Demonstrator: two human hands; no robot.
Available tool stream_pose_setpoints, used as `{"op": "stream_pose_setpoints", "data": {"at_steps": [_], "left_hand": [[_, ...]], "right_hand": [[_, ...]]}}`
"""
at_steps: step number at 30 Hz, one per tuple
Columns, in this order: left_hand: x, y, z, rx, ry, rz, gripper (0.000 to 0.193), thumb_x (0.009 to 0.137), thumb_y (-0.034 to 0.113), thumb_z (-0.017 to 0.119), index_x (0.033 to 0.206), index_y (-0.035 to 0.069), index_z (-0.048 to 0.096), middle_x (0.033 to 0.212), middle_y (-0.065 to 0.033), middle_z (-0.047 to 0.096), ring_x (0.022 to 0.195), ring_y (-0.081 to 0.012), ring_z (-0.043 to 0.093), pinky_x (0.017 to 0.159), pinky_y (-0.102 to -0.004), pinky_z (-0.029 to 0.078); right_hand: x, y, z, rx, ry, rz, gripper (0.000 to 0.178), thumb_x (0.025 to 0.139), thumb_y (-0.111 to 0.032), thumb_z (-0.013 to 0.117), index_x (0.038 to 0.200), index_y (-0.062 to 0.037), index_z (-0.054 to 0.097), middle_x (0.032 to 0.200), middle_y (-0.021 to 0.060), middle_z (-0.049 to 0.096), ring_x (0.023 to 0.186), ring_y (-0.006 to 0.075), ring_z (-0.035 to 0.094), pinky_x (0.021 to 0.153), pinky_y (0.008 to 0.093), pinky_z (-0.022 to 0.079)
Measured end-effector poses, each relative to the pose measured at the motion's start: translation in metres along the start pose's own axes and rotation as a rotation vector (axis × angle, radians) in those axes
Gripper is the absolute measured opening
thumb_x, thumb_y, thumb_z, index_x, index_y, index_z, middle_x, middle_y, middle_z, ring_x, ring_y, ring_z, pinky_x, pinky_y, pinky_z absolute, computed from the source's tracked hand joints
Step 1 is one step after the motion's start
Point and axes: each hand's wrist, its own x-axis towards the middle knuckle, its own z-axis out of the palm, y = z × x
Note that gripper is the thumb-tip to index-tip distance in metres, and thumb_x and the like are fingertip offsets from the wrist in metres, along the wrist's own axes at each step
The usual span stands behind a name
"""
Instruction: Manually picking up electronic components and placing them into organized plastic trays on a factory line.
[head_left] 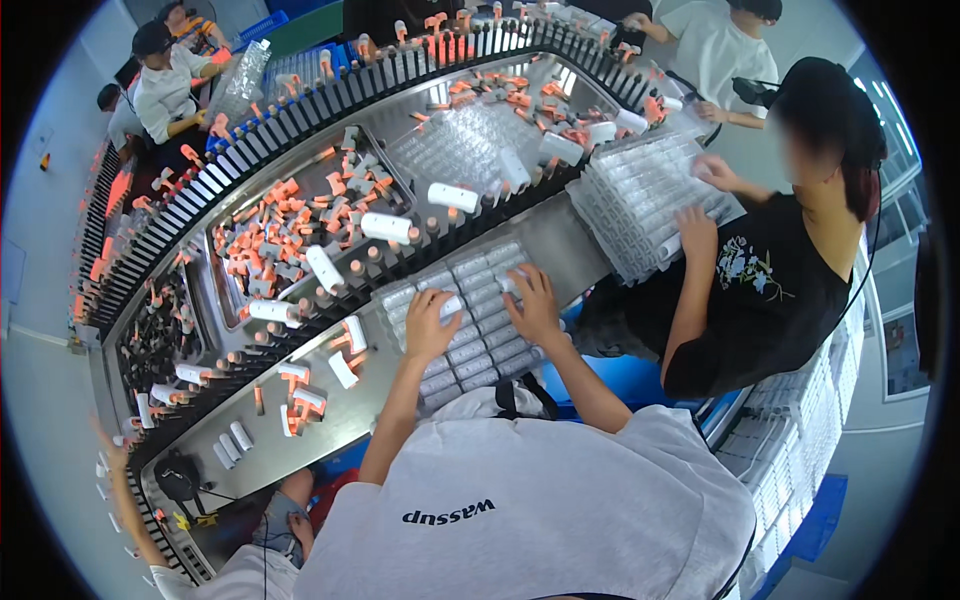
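Note:
A clear plastic blister tray (465,322) lies on the steel table in front of me, its rows of pockets filled with white, rounded parts. My left hand (430,325) rests over the tray's left side, fingers closed around a white oblong part (450,308). On the far right part of the tray, my right hand (536,308) has its fingers bent over another white oblong part (510,284). The fingertips hide some of both parts, and I cannot tell whether either one is fully seated in a pocket.
Beyond the tray runs a conveyor of black slats (340,285) carrying white and orange parts. Left of me lie loose white-and-orange pieces (300,400). A co-worker in black (770,270) handles stacked clear trays (650,190) at right. Inside the loop, a metal bin (215,285) holds orange pieces.

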Motion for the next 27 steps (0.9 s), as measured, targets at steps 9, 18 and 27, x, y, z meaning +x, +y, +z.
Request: {"op": "stream_pose_setpoints", "data": {"at_steps": [9,18,27], "left_hand": [[-0.001,0.005,-0.002,-0.005,0.012,0.015,0.034,0.082,0.022,0.082,0.111,0.006,0.075,0.112,-0.0121,0.066,0.109,-0.0354,0.062,0.096,-0.0443,0.051],[-0.006,0.008,0.002,-0.016,0.008,0.036,0.035,0.082,0.019,0.083,0.112,0.005,0.074,0.113,-0.0127,0.068,0.108,-0.036,0.062,0.095,-0.0444,0.052],[-0.007,0.0,0.002,-0.005,0.004,0.031,0.033,0.083,0.02,0.081,0.112,0.007,0.075,0.113,-0.0119,0.067,0.109,-0.0348,0.062,0.096,-0.044,0.052]], "right_hand": [[0.001,0.002,-0.006,-0.015,-0.001,-0.016,0.045,0.091,-0.022,0.073,0.134,-0.0105,0.066,0.142,0.0156,0.056,0.133,0.0425,0.05,0.112,0.0529,0.043],[-0.006,0.006,-0.011,0.054,0.056,0.022,0.045,0.09,-0.02,0.075,0.133,-0.0079,0.068,0.139,0.0163,0.059,0.132,0.0406,0.053,0.112,0.0497,0.044],[0.022,0.023,-0.024,0.532,0.231,0.312,0.04,0.093,-0.008,0.074,0.132,-0.0008,0.067,0.136,0.0165,0.064,0.123,0.0273,0.065,0.103,0.0372,0.052]]}}
